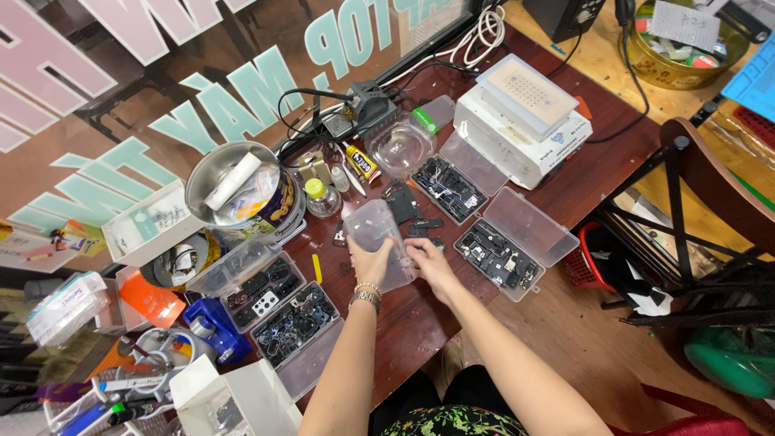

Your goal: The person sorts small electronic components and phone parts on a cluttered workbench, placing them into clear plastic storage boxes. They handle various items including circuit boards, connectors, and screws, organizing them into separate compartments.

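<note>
- The left hand (370, 262), a beaded bracelet and a metal watch band on its wrist, grips the near left edge of a clear, empty, rectangular plastic box (378, 241); the fingers curl around the box wall, grasping it
- The right hand (429, 263) touches the same box at its near right corner; its fingers bend against the plastic, but whether they pinch it or only rest on it I cannot tell
- The clear box stands tilted on the dark red wooden table (601, 157), near the table's front edge, in front of the person
- Just right of the hands lies an open clear plastic case of small dark parts (498, 255); a second open case of dark parts (449, 187) sits beyond it
- Left of the hands, two open clear trays of small dark and bluish parts (278, 311) lie side by side; a small yellow strip (317, 269) lies between them and the box
- Farther back stand a round metal tin (238, 190), a clear round plastic container (400, 148) and a white box-shaped machine with a flat top (523, 121)
</note>
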